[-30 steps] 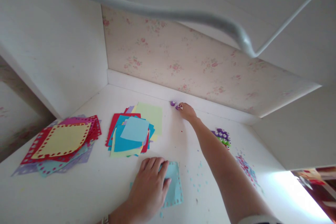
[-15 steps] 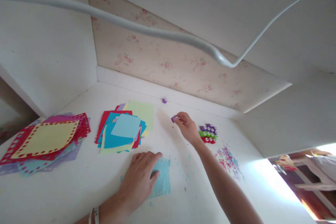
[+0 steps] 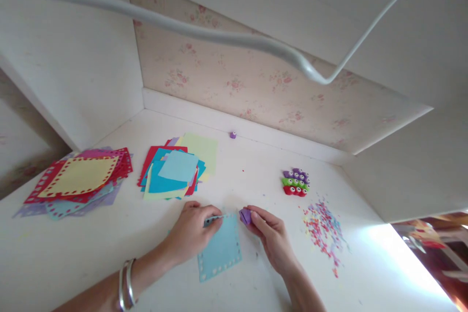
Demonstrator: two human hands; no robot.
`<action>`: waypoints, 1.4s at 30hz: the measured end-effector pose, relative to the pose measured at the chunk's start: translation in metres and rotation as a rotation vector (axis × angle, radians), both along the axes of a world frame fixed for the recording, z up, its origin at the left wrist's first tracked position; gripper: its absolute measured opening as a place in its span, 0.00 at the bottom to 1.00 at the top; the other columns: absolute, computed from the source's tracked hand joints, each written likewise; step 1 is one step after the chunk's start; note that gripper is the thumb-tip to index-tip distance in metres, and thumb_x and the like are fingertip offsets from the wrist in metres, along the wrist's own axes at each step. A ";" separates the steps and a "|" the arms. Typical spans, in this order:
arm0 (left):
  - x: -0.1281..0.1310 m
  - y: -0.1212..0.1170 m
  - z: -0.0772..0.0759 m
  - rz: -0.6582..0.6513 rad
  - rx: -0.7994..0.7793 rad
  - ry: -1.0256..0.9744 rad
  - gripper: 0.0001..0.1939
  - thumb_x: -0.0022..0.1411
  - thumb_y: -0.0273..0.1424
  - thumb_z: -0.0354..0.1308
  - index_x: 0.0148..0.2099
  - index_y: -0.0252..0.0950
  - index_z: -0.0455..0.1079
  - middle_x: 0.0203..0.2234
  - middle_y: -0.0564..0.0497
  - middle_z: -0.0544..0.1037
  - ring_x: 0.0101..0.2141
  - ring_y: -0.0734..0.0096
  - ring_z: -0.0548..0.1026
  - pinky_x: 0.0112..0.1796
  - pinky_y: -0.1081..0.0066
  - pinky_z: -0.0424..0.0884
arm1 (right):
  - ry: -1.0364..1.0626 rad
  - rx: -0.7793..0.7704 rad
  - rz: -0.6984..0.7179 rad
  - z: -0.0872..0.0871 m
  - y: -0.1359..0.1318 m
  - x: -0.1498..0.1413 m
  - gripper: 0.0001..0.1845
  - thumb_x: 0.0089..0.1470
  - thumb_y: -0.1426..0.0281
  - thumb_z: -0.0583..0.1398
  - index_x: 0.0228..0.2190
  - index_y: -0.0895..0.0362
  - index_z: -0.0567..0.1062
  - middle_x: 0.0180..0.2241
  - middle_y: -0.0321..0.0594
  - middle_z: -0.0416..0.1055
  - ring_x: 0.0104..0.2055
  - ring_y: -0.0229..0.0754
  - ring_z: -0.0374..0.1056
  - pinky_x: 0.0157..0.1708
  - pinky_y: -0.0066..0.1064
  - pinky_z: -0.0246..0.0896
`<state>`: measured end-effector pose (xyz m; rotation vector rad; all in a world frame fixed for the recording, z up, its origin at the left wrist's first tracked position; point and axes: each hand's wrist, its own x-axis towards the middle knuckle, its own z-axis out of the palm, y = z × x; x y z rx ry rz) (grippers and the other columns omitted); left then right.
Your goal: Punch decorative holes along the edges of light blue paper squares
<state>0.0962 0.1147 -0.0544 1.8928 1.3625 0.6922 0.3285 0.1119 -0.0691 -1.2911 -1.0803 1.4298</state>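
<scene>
My left hand (image 3: pixel 192 231) pinches the top-left edge of a light blue paper square (image 3: pixel 221 246) between thumb and fingers. Punched holes run along the sheet's right and lower sides. My right hand (image 3: pixel 269 240) is closed around a small purple paper punch (image 3: pixel 245 216), which sits just off the sheet's upper right corner. By the back wall stands another purple punch (image 3: pixel 233 135) with an eye on it. To the right, purple, green and red punches (image 3: pixel 296 182) are grouped in rows.
Left of centre lies a stack of plain coloured sheets (image 3: pixel 175 168). Farther left is a pile of sheets with punched borders (image 3: pixel 82 175). Tiny paper bits (image 3: pixel 323 226) are scattered on the right of the white table (image 3: pixel 146 263). A pale bent rod (image 3: pixel 219 34) crosses overhead.
My right hand has brought the purple punch from near the back wall down to the blue sheet. My left hand has gone from lying flat on the sheet to pinching its edge.
</scene>
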 end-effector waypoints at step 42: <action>-0.002 0.006 0.005 0.006 -0.098 -0.036 0.15 0.64 0.39 0.54 0.45 0.42 0.79 0.41 0.52 0.83 0.44 0.62 0.77 0.52 0.62 0.65 | -0.557 0.480 0.078 0.007 -0.010 -0.009 0.08 0.59 0.63 0.61 0.37 0.48 0.82 0.39 0.42 0.77 0.39 0.44 0.74 0.32 0.32 0.76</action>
